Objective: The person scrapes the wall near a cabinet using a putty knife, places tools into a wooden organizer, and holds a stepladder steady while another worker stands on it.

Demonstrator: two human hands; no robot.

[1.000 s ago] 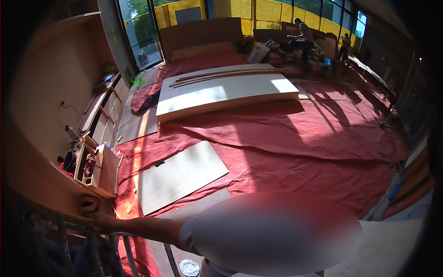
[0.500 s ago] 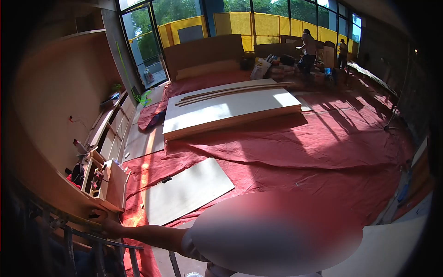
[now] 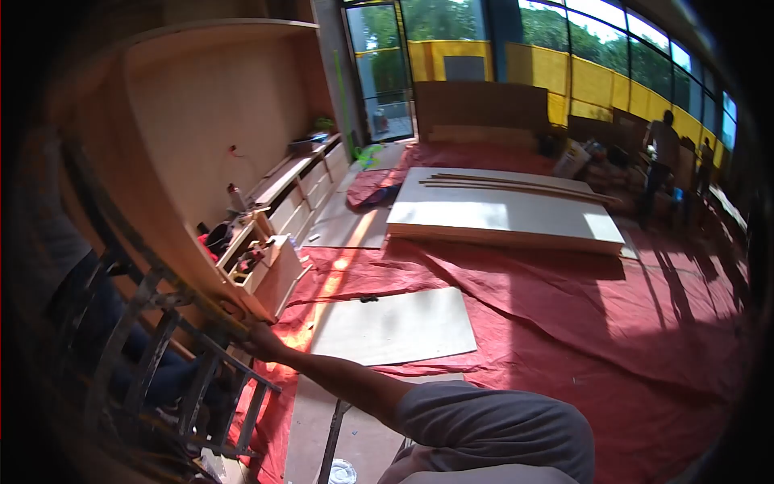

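Note:
My right arm, in a grey sleeve, reaches from the bottom of the view toward the left. At its end, my right hand (image 3: 262,343) is closed on the yellowish side rail of a worn metal stepladder (image 3: 165,335); its fingers are partly hidden. My left hand is out of view. Beyond the hand, a wooden drawer box (image 3: 270,278) holding tools stands against the wooden wall unit (image 3: 214,121). A pale board (image 3: 399,327) lies flat on red sheeting, with a small dark object on it.
A stack of white panels (image 3: 492,214) bears several thin wood strips (image 3: 516,187). Behind the ladder is a person in jeans (image 3: 153,363). Another person (image 3: 663,157) stands near the windows, with someone farther right. A white bucket (image 3: 343,472) is below me. Red sheeting (image 3: 580,323) covers much of the floor.
My view has swung left, so the room appears farther right. More of the wall unit, ladder and person behind it shows. My right hand stays on the ladder.

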